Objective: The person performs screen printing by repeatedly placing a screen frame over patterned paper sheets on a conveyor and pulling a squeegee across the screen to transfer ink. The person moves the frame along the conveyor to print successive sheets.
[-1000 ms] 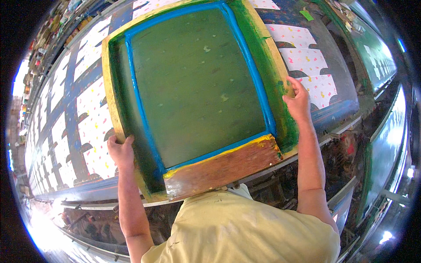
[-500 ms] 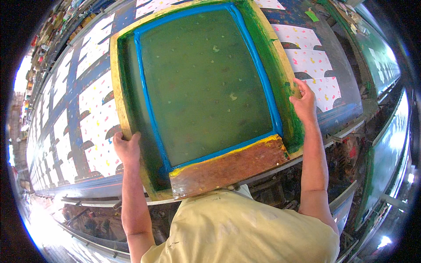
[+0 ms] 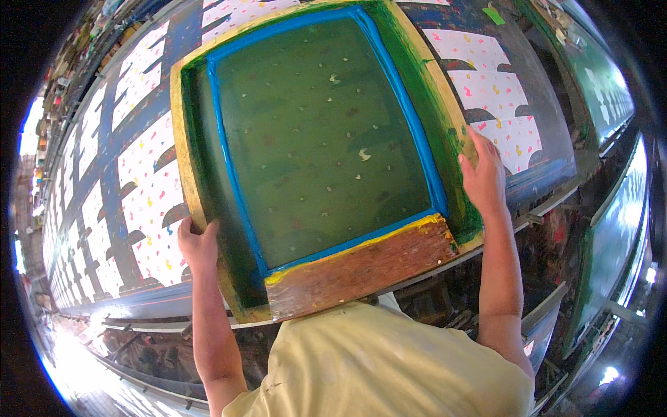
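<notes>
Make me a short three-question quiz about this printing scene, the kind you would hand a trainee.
1. True or false: both hands grip the screen-printing frame, one on each side rail.
2. What colour is the tape border around the mesh? A red, B blue, C white.
3. What lies on the long table beside the frame?

Key
1. True: the left hand holds the left rail and the right hand the right rail.
2. B, blue; the mesh inside is green.
3. White fabric pieces printed with small coloured motifs, laid in rows.
</notes>
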Motion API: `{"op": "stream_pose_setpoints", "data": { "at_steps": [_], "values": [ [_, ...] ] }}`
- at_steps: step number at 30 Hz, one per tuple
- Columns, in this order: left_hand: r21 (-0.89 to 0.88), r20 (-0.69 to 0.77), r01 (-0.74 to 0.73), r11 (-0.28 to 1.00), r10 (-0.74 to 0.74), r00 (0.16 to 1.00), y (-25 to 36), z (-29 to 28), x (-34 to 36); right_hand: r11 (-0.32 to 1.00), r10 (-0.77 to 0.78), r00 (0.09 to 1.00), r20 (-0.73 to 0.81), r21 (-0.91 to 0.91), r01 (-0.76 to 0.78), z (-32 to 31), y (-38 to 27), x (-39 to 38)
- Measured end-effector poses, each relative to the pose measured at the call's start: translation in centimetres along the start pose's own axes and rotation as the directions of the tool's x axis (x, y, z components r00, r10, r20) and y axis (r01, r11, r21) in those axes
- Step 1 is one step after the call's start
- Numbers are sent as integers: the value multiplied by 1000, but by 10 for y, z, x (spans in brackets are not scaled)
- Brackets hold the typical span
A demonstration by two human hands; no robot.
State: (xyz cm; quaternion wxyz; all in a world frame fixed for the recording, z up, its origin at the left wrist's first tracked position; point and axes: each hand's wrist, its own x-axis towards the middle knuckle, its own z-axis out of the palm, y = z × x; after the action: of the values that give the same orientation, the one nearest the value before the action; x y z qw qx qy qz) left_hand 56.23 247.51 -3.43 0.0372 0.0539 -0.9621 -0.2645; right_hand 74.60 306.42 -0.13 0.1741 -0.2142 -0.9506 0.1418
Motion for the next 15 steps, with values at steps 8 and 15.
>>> {"op": "stream_pose_setpoints", "data": {
  "at_steps": [8,15],
  "values": [
    [-340,185,133,931,-72,980,2,-12,-7,722,-665,622,414,569,393,-46,-92,-89],
    [-467,128,68,881,-9,992,-4,-4,-9,750,-660,652,373,392,534,-42,-133,-144]
  ]
}}
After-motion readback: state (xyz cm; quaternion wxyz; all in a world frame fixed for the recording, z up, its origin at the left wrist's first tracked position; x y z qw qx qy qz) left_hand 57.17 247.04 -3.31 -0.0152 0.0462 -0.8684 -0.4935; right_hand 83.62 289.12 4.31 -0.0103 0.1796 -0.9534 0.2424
